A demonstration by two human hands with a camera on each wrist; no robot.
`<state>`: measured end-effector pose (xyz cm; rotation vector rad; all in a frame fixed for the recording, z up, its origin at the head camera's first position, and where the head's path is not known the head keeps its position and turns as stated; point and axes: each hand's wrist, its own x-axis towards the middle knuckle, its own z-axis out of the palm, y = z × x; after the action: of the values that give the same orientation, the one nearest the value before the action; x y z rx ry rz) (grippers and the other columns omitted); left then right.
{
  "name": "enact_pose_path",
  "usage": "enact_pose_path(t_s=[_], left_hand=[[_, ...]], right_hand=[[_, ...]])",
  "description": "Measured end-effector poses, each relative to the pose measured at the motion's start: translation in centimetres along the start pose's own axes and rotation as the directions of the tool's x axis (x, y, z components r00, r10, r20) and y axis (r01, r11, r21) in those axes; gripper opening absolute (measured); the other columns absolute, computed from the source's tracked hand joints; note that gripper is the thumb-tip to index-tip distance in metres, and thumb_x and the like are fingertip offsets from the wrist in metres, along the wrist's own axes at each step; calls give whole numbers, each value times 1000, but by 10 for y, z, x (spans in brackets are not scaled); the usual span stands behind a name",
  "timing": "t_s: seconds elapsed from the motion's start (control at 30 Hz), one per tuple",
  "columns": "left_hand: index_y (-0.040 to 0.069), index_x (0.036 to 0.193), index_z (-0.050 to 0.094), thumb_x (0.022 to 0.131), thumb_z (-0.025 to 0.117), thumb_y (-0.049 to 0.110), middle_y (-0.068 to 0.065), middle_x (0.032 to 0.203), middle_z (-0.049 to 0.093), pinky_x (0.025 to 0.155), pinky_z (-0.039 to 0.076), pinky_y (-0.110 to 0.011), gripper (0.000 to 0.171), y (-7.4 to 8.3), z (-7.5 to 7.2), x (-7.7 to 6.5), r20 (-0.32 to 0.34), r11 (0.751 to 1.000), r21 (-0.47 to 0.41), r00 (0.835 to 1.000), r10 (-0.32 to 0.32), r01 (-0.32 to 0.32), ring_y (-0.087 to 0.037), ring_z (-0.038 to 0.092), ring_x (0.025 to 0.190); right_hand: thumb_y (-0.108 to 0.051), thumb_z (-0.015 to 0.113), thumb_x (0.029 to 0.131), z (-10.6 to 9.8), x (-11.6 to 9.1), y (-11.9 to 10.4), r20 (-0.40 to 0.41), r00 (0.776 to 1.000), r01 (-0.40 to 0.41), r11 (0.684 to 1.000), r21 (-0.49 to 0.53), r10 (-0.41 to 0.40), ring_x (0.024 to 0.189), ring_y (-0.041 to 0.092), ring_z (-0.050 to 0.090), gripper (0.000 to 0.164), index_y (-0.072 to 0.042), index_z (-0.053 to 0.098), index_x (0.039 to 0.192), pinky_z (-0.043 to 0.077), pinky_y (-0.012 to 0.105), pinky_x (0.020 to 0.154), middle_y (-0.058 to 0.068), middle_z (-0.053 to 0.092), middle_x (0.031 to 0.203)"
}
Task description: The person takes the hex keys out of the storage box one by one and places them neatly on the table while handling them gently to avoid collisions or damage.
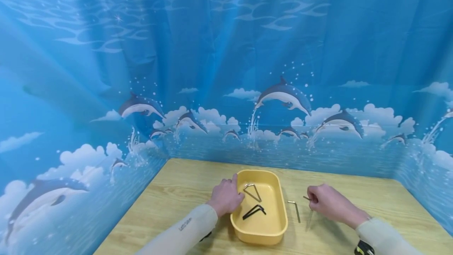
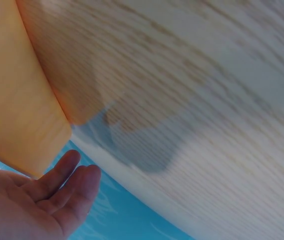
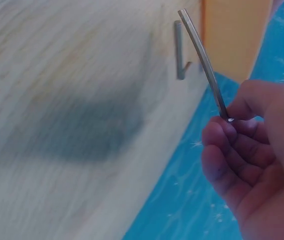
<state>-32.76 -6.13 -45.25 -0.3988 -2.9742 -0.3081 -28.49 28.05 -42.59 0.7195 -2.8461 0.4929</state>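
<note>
My left hand (image 1: 226, 196) holds the left rim of a yellow plastic tub (image 1: 261, 237), thumb over the rim; its fingers show beside the tub's outer wall in the left wrist view. Inside the tub lie brass-coloured hex keys (image 1: 255, 196) and black hex keys (image 1: 252, 212). Right of the tub, my right hand (image 1: 330, 203) pinches a metal hex key (image 3: 204, 64) near its bend between thumb and fingertips, raised over the table. Between tub and right hand, another hex key (image 1: 296, 210) lies on the table.
The light wood-grain table (image 1: 191, 174) carries all of these. A blue curtain (image 1: 219, 70) printed with dolphins and clouds hangs behind it and along both sides. Dark wrist gear (image 1: 364, 248) sits by the right sleeve.
</note>
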Motion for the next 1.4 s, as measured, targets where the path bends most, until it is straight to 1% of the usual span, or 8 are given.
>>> enact_pose_path(t_s=[0.1, 0.23, 0.37, 0.53, 0.8, 0.93, 1.2, 1.4], left_hand=[[2, 153, 34, 96, 55, 42, -21, 130, 63, 94, 54, -50, 73, 0, 1, 0, 0, 1000, -6, 1000, -4, 4, -34, 60, 120], [3, 154, 34, 96, 55, 42, -20, 131, 63, 95, 53, -50, 73, 0, 2, -1, 6, 1000, -20, 1000, -11, 12, -34, 60, 120], [3, 154, 34, 96, 55, 42, -20, 130, 63, 94, 54, -49, 73, 0, 3, -1, 3, 1000, -15, 1000, -13, 13, -34, 61, 119], [3, 154, 34, 96, 55, 42, -20, 129, 63, 92, 54, -50, 73, 0, 4, 0, 0, 1000, -4, 1000, -11, 11, -33, 61, 118], [3, 154, 34, 96, 54, 42, -20, 130, 63, 93, 54, -50, 73, 0, 4, 1, 6, 1000, -11, 1000, -13, 13, -33, 60, 119], [3, 154, 34, 96, 54, 42, -19, 131, 63, 93, 54, -50, 73, 0, 4, 1, 11, 1000, -17, 1000, -14, 14, -33, 60, 120], [3, 155, 33, 96, 53, 42, -21, 133, 62, 95, 54, -50, 74, 0, 4, 0, 12, 1000, -16, 1000, -14, 14, -34, 59, 122], [3, 155, 33, 96, 54, 42, -21, 135, 61, 96, 53, -50, 74, 0, 2, 1, 10, 1000, -14, 1000, -19, 19, -35, 58, 124]], right_hand=[[-5, 68, 81, 5, 0, 6, 7, 1000, 2, 1000, 2, -2, 53, -1, 36, 25, -21, 51, 71, 32, 19, 47, -12, 44, 60], [-5, 69, 82, 9, 1, 13, 25, 1000, -15, 1000, 20, 14, 51, 0, 39, 25, -20, 51, 71, 35, 20, 45, -11, 45, 60], [-7, 70, 84, 14, 4, 17, 46, 998, -36, 999, 38, 34, 50, 0, 42, 26, -19, 51, 71, 38, 21, 44, -10, 46, 61], [-7, 71, 84, 22, 8, 21, 50, 998, -33, 999, 8, 32, 53, 1, 40, 29, -20, 50, 69, 36, 21, 47, -10, 45, 61], [-5, 69, 81, 31, 13, 22, 61, 996, -64, 998, -19, 65, 53, 3, 38, 29, -19, 49, 67, 33, 21, 49, -9, 43, 60], [-5, 70, 81, 34, 13, 22, 75, 994, -77, 997, -16, 78, 54, 4, 38, 30, -18, 48, 67, 33, 22, 51, -8, 43, 60], [-2, 69, 81, 37, 16, 20, 72, 996, -59, 998, -18, 61, 55, 5, 37, 29, -18, 48, 67, 33, 22, 53, -8, 43, 60], [-1, 68, 82, 39, 21, 18, 80, 996, -48, 999, -21, 49, 56, 5, 38, 28, -18, 51, 68, 34, 23, 53, -8, 45, 61]])
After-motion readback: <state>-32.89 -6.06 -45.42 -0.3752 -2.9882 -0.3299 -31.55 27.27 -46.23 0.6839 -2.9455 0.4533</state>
